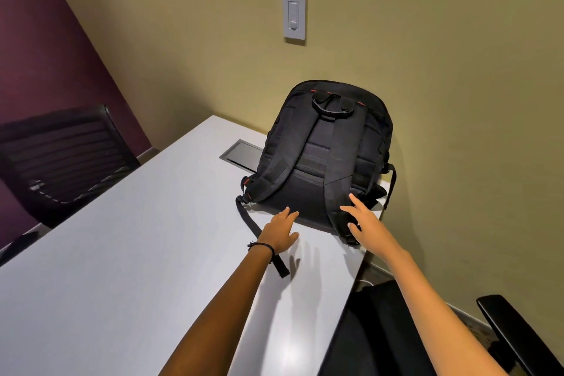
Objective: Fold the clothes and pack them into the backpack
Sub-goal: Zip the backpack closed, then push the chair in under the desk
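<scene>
Backpack [326,149] upright at the table [122,253] far edge, straps facing; left hand [280,233] and right hand [360,220] reach with fingers spread, empty; best gripping both lower sides, then turning zipper-side forward.

Moderately bright, even indoor light, prob. from overhead. Table [122,253] has a soft sheen w/ faint blurry shadows just in front of backpack [320,162]. Backpack v. dark, little detail. Wide-angle bending at edges; chair [61,156] left of backpack slightly soft.
</scene>
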